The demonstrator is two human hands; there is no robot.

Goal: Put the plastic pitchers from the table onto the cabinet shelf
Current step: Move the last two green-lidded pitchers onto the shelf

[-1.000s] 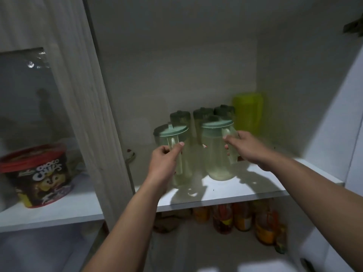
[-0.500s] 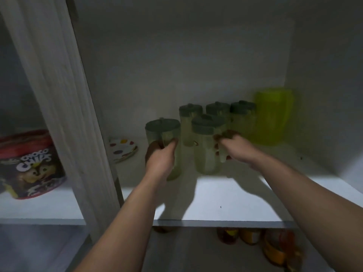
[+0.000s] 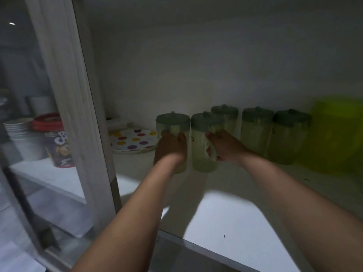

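Mid-frame on the white cabinet shelf (image 3: pixel 235 216), the left hand (image 3: pixel 170 146) grips one pale-green lidded plastic pitcher (image 3: pixel 172 124) and the right hand (image 3: pixel 225 147) another (image 3: pixel 202 148), fingers curled round both; contents unclear.

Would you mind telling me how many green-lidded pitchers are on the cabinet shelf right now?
5. The left hand grips one, the right hand grips the next, and three stand behind along the back. More may be hidden behind them.
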